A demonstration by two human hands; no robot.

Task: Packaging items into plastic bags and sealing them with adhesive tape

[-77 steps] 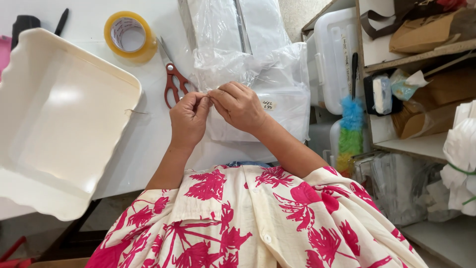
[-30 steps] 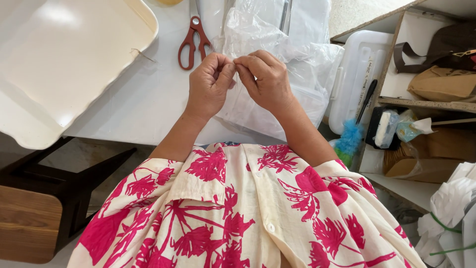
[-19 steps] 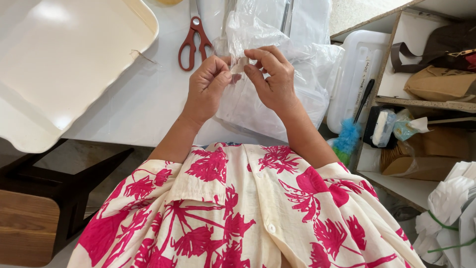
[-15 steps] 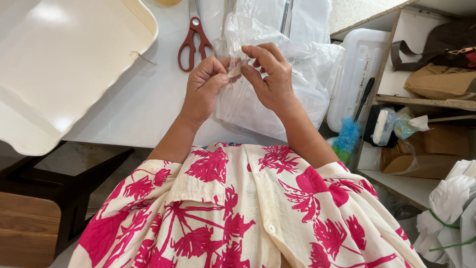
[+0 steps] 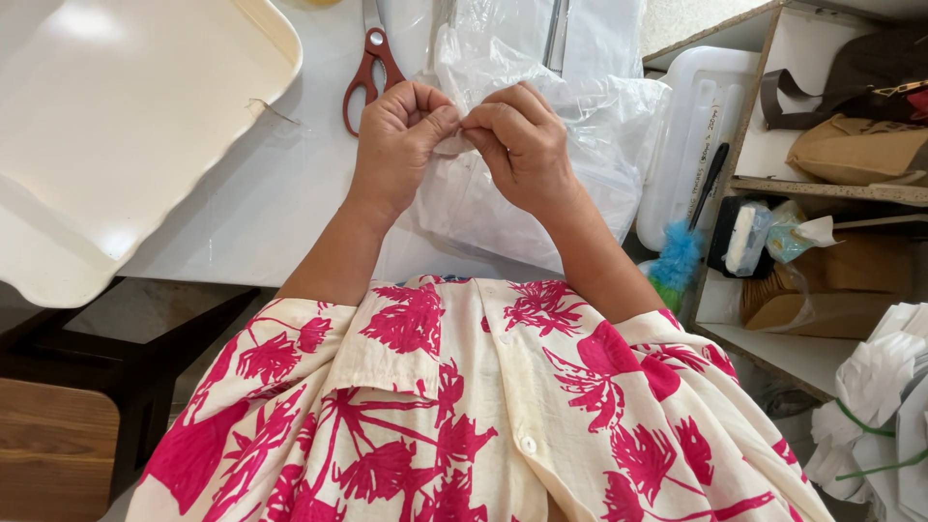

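Bag (image 5: 541, 184) | edge pinched by left hand (image 5: 401, 135) and right hand (image 5: 522, 145), fingertips pressed together | scissors (image 5: 372, 63) at 11 o'clock, untouched | bag mouth judged not yet opened

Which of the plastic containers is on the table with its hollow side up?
The cream tray left of the hands lies open, hollow upward; the translucent lidded box on the right stands beside the shelf.

The person wears a cream short-sleeved shirt (image 5: 483, 406) printed with large magenta leaf and flower shapes. A line of 2 small white buttons (image 5: 527, 445) runs down its front placket. Both forearms are bare below the loose sleeves; no rings or watch show.
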